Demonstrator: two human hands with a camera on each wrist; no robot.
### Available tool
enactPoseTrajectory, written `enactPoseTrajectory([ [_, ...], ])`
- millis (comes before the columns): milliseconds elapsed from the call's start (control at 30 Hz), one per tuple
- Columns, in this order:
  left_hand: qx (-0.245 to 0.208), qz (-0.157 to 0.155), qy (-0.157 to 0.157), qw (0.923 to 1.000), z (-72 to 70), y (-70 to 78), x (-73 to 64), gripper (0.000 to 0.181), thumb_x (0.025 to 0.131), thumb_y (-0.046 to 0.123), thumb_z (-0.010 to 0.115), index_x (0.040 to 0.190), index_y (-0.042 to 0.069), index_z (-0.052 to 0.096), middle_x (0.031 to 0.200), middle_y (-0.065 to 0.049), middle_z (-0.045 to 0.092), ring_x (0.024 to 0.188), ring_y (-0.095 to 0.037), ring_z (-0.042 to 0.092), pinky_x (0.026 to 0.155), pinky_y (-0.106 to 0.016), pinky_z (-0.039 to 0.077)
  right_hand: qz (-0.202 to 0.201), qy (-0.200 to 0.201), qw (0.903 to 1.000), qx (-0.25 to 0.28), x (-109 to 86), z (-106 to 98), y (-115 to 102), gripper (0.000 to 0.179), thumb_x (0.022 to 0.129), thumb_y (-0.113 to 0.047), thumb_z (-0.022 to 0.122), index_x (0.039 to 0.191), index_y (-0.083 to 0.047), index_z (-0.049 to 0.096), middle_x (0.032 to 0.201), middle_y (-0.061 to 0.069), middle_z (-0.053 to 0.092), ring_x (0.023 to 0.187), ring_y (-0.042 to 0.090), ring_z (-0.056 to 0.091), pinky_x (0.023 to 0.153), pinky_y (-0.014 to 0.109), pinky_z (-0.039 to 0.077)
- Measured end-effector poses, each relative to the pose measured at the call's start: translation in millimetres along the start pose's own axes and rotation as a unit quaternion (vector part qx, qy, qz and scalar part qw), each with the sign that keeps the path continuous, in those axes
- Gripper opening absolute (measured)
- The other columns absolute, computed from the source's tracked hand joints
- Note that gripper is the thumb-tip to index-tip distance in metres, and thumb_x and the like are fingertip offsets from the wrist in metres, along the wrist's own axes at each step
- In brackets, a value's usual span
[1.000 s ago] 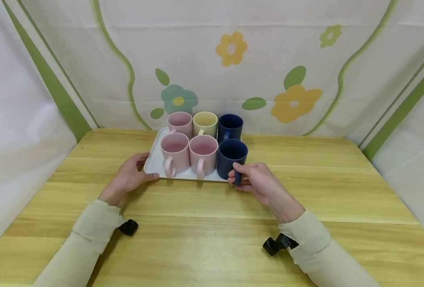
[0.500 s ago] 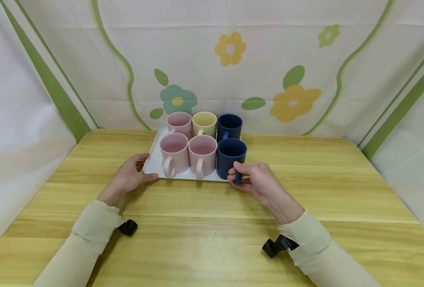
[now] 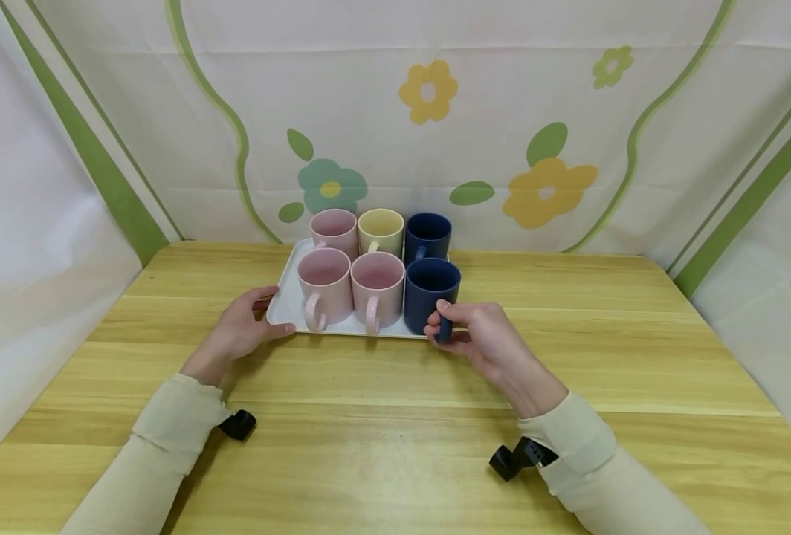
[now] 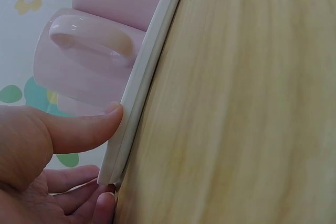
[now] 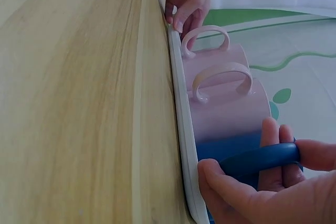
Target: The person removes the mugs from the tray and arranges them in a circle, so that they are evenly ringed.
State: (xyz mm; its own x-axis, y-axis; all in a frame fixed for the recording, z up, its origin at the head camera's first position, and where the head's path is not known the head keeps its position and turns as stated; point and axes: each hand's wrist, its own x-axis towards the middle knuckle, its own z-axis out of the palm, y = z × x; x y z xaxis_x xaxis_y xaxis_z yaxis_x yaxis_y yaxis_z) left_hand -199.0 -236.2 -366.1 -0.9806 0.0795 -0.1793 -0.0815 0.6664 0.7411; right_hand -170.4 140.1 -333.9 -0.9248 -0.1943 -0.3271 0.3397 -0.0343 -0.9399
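The dark blue cylindrical mug [image 3: 424,305] with a loop handle [image 3: 445,327] stands upright at the front right of the white rectangular low-rimmed tray [image 3: 287,297]. The head view shows the mug's round mouth; the right wrist view shows what that angle hides, two of my fingers passing through the handle loop. The tray carries six mugs in two rows of three. Front row, beside the blue one: a glossy pale pink mug [image 3: 385,301] in the middle and a matching pink mug [image 3: 337,297] at the left, handles toward me. Back row: a third pink mug [image 3: 343,244], a pale yellow mug [image 3: 389,242], visible in the head view only, and a second dark blue mug [image 3: 434,250]. A bare strip of tray lies along the left. My right hand [image 3: 482,334] is closed narrowly around the front blue handle, thumb at its upper end. My left hand [image 3: 238,327] grips the tray's near left corner; the left wrist view shows the thumb against the rim and fingers around the corner. The tray is over a wood-grain table [image 3: 369,438]; behind hangs a white flower-printed cloth [image 3: 362,82].
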Motion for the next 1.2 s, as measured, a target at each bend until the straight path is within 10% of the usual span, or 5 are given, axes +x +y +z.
enactPoseTrajectory([
  [1200,-0.012,-0.002,-0.009,0.9999,-0.2,-0.2,0.1,0.095,0.095,0.023,0.08,0.167,-0.002,0.023,0.162,-0.034,0.04,0.146,-0.05,0.042,0.12,-0.063,0.039,-0.07,0.056,0.996,-0.005,-8.1,-36.8,-30.3,0.028,0.11,-0.021,0.057,0.114,0.004,0.069,0.099,0.003,0.068,0.095,0.019,0.071,0.101,0.033,0.061],
])
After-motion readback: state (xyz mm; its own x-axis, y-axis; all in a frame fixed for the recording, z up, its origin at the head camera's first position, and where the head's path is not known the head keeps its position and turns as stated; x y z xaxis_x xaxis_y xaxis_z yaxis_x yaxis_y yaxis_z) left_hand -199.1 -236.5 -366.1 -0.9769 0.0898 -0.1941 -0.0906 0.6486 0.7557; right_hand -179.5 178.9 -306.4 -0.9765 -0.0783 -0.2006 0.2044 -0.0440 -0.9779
